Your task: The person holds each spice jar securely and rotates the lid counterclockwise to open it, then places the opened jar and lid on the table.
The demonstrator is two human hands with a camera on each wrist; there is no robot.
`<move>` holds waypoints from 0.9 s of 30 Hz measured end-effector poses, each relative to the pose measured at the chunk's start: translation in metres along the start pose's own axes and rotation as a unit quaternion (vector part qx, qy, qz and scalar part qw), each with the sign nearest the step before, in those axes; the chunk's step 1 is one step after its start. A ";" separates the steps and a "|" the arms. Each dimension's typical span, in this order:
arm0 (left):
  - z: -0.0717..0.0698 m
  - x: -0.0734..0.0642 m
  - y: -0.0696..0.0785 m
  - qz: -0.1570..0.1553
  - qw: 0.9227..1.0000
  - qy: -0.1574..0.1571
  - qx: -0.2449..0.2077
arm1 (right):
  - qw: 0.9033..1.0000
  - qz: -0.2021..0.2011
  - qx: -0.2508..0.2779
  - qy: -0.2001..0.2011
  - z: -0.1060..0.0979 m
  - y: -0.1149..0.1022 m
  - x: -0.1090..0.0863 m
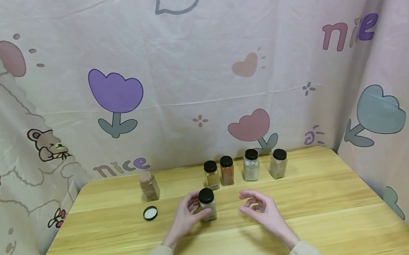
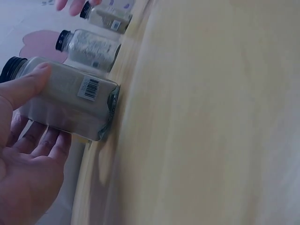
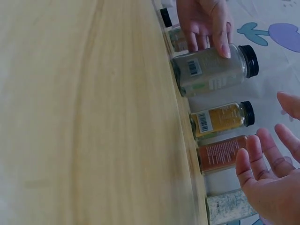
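Observation:
My left hand (image 1: 183, 218) grips a square glass jar of greyish powder (image 1: 212, 208), thumb on the near face and fingers behind. The jar stands upright with its black lid (image 1: 206, 195) on; a barcode label shows in the left wrist view. Whether its base touches the table is hard to tell. To the right, my right hand (image 1: 264, 213) hovers over the table with fingers loosely bent and nothing in them. Further left, a lidless jar of brownish powder (image 1: 150, 188) stands behind a loose black lid (image 1: 150, 213), which lies with its white inside facing up.
Along the back of the wooden table (image 1: 127, 250) stand a yellow spice jar (image 1: 212, 178), a red-orange one (image 1: 227, 173), a white one (image 1: 251, 168) and a pale one (image 1: 279, 166), all black-lidded. A printed curtain (image 1: 184, 58) hangs behind them.

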State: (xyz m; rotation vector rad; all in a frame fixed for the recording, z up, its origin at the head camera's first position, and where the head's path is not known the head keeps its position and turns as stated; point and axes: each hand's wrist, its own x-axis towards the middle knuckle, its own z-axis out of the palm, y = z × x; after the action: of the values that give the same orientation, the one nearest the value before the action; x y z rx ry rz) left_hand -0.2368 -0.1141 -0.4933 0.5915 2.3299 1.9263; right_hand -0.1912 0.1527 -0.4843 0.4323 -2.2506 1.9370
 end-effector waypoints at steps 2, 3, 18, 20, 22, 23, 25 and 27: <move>0.004 -0.001 0.000 0.003 1.000 -0.005 -0.007 | 1.000 -0.003 0.001 -0.002 0.000 -0.001 -0.001; 0.006 -0.002 0.001 0.005 1.000 -0.007 -0.011 | 1.000 -0.004 0.001 -0.003 0.000 -0.001 -0.001; 0.028 -0.006 0.007 0.009 1.000 -0.016 -0.024 | 1.000 -0.029 -0.002 -0.004 0.001 -0.004 -0.005; 0.030 -0.006 0.008 0.007 1.000 -0.016 -0.024 | 0.999 -0.035 -0.006 -0.004 0.003 -0.003 -0.005; 0.032 -0.006 0.008 0.005 1.000 -0.015 -0.021 | 0.999 -0.043 -0.006 -0.005 0.005 -0.003 -0.006; 0.034 -0.006 0.008 0.005 1.000 -0.014 -0.019 | 0.999 -0.044 -0.006 -0.005 0.006 -0.003 -0.006; 0.036 -0.006 0.008 0.004 1.000 -0.011 -0.014 | 0.999 -0.043 -0.005 -0.006 0.008 -0.003 -0.006; 0.038 -0.006 0.007 0.003 1.000 -0.009 -0.010 | 0.999 -0.039 -0.003 -0.006 0.010 -0.004 -0.006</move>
State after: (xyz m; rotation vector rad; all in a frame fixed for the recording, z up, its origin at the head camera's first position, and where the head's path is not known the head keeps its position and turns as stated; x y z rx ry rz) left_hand -0.2186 -0.0799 -0.4956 0.6123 2.2970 1.9363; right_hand -0.1837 0.1428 -0.4844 0.5242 -2.2121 1.8948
